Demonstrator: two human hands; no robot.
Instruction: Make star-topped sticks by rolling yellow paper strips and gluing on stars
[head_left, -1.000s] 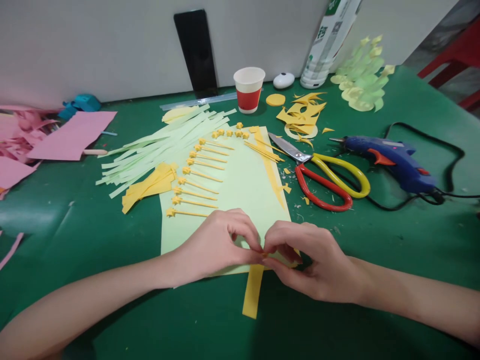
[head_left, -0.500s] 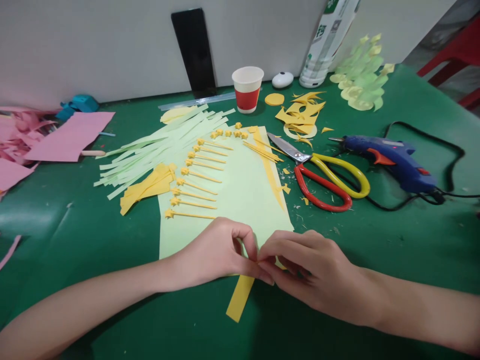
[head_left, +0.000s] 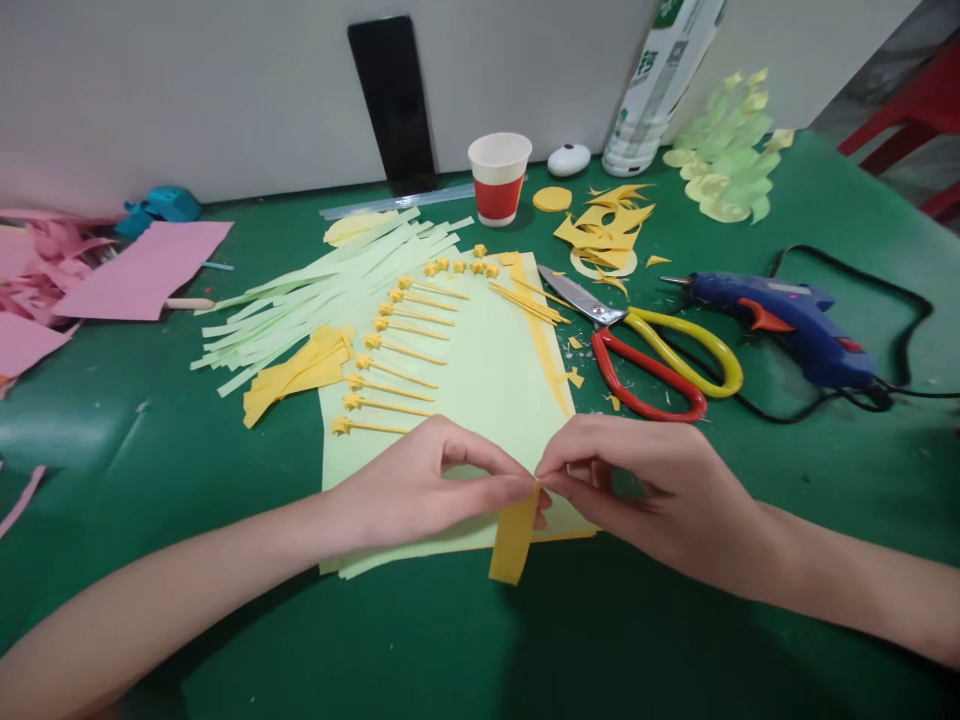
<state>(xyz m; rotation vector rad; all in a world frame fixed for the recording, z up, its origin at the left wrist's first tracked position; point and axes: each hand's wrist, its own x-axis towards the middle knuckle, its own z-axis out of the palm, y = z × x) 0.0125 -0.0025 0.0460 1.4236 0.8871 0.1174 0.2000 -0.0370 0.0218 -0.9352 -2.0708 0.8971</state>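
Head view: left hand (head_left: 435,485) and right hand (head_left: 660,480) angle inward, meeting over green paper (head_left: 495,370). Both pinch a yellow strip (head_left: 514,545) by its top end.

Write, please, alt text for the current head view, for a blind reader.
A person's left hand and right hand pinch a yellow strip over green paper. Yellow sticks with knobbed ends lie in a row on it; scissors and a glue gun lie to its right on a green table.

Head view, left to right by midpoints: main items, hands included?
Pink sheet → folded-looking yellow paper pile → left hand → dangling yellow strip → right hand → blue glue gun.
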